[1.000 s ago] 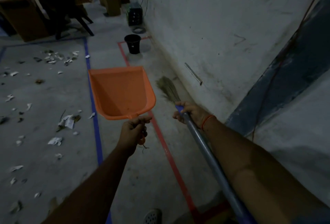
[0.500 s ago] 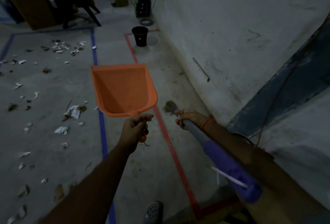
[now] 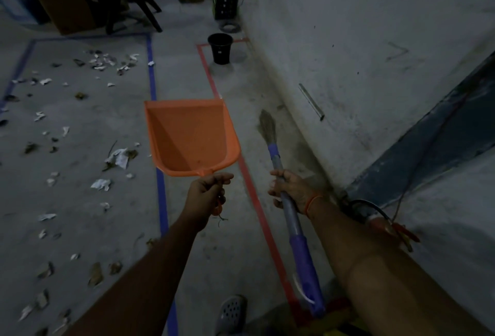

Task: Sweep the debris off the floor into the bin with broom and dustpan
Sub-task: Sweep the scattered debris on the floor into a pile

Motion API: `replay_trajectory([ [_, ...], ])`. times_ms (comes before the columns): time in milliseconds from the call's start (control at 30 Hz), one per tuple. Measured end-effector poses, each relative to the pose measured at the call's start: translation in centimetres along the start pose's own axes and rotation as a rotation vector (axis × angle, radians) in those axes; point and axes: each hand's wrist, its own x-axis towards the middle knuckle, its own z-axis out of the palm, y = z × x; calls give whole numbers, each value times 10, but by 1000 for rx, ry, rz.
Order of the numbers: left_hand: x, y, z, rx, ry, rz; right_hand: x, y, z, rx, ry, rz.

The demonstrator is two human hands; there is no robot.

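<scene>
My left hand [image 3: 206, 195] grips the short handle of an orange dustpan [image 3: 190, 136], held up level in front of me with its pan empty. My right hand [image 3: 290, 191] is closed around the grey and purple shaft of a broom [image 3: 292, 217], whose brown bristle tip [image 3: 267, 126] points forward near the wall's base. A small black bin [image 3: 220, 48] stands on the floor ahead, beside the wall inside the red tape. Scraps of paper and dry leaves [image 3: 115, 158] lie scattered over the concrete floor to the left, inside the blue tape.
A blue tape line [image 3: 158, 180] and a red tape line [image 3: 257, 201] run forward along the floor. The white wall [image 3: 361, 27] closes the right side, with cables at its base. Cardboard boxes [image 3: 61, 0], dark table legs and a black crate stand at the far end. My sandal [image 3: 231, 314] shows below.
The broom's bristle end has swung forward and up into view near the wall. The view has tipped down, so the bin and the debris sit lower in the frame. Both hands keep their grips.
</scene>
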Motion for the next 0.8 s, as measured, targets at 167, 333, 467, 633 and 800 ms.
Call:
replay_trajectory([
  [167,-18,-6,3,-48,33,8,-14,28,0,-69,-18,96],
  [333,-45,-14,2,-47,73,13,-25,27,6,-170,-48,88],
  [467,-65,-23,4,-61,130,8,-40,44,2,-25,-124,167],
  [633,-96,-34,10,-54,182,0,-48,75,0,-286,-41,137],
  [800,-126,-44,9,-86,236,-22,-63,107,-5,-194,-91,198],
])
